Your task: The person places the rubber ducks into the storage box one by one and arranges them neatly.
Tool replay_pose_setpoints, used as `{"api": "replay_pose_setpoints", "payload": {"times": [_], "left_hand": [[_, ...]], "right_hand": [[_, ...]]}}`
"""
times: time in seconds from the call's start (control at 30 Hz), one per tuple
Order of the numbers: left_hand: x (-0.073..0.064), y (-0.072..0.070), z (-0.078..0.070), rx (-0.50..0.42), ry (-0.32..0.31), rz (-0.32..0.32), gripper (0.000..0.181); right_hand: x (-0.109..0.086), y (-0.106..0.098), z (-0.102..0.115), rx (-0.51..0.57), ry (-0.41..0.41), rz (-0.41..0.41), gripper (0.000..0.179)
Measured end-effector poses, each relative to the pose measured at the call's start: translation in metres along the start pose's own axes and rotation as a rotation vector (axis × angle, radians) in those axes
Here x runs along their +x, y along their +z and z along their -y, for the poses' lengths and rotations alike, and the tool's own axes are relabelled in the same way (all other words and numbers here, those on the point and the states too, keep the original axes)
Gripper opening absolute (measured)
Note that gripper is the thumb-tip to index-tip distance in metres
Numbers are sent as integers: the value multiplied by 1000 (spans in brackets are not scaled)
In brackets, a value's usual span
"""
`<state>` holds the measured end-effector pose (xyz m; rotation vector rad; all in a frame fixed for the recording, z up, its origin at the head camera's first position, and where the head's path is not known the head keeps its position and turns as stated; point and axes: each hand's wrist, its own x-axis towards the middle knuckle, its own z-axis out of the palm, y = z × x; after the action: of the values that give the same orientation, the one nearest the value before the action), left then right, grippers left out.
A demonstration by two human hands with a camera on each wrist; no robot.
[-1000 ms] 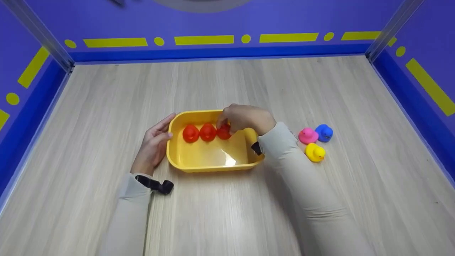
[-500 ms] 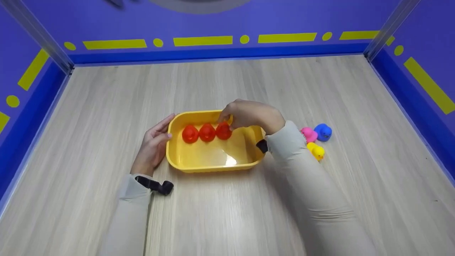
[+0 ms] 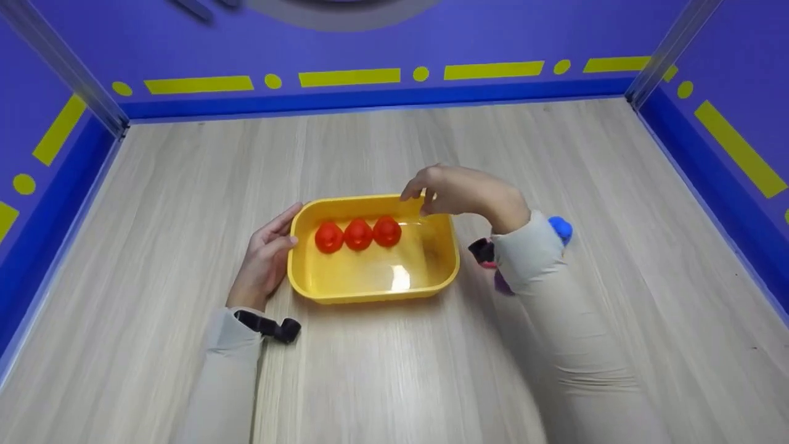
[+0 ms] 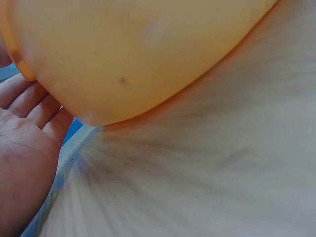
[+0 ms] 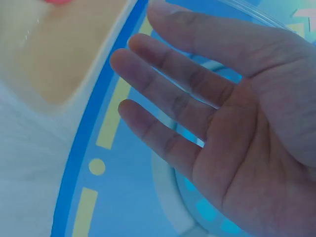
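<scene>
A yellow plastic bin point(image 3: 345, 271) stands on the table, with three red rubber ducks point(image 3: 359, 234) in a row along the far side inside it. My left hand point(image 3: 262, 265) grips the bin's left end, thumb at the rim and fingers along the outer wall; its palm point(image 4: 24, 148) shows in the left wrist view. Above the far right rim hovers my right hand point(image 3: 462, 194), holding nothing. In the right wrist view its fingers point(image 5: 163, 98) are spread and relaxed, apart from the bin point(image 5: 59, 59).
A blue rubber duck point(image 3: 561, 229) peeks out past my right sleeve point(image 3: 548, 290), which hides other things there. Wrist cameras sit at both cuffs. A purple-blue wall point(image 3: 345, 52) with yellow marks closes the table's back, and side walls flank it.
My right hand has let go of the rightmost red duck and risen out of the bin, up and to the right. The sleeve now covers the pink and yellow ducks. My left hand stays put.
</scene>
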<state>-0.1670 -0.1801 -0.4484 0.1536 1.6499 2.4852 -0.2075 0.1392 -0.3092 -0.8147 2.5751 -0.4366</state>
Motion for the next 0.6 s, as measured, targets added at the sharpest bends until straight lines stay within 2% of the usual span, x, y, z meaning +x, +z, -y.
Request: {"api": "replay_pose_setpoints", "payload": {"times": [0.1,0.3,0.6], "left_hand": [[0,0,-1,0,1,-1,59],[-3,0,4,-12,1,-8,59],[2,0,0,-20,11,4,61]], "right_hand": [[-9,-5,-6,0,-19,-28,37],[-28,-2,-25,21,-82,-77,34],[-48,-2,-53,45,-70,-132,35]]}}
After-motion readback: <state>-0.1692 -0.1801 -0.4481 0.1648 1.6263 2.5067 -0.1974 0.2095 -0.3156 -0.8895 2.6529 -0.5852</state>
